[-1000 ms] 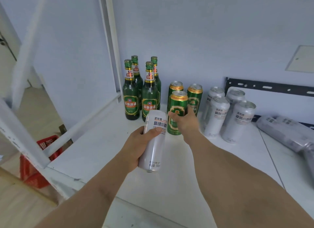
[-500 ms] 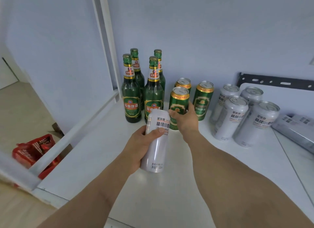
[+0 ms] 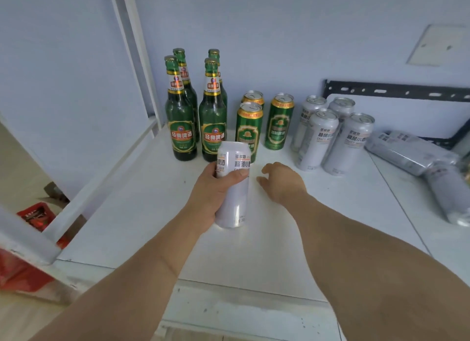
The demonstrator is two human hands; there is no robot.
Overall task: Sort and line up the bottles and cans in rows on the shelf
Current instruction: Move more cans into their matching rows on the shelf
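The white can (image 3: 232, 185) was held upright in the left hand (image 3: 212, 195), its grip wrapped round the can's upper half with the thumb across the label, and it stood over the front middle of the white shelf (image 3: 142, 213); whether its base touched the shelf could not be told. The right hand (image 3: 282, 181) hung just right of the can, apart from it, its fingers loosely curled and holding nothing. Behind the can, near the back wall, four green bottles (image 3: 181, 127) stood two by two on the left. Three green cans (image 3: 249, 129) stood beside them, two in one file and one in the next. Four white cans (image 3: 333, 134) stood in a block further right. Plastic-wrapped packs (image 3: 409, 152) lay at the far right of the shelf.
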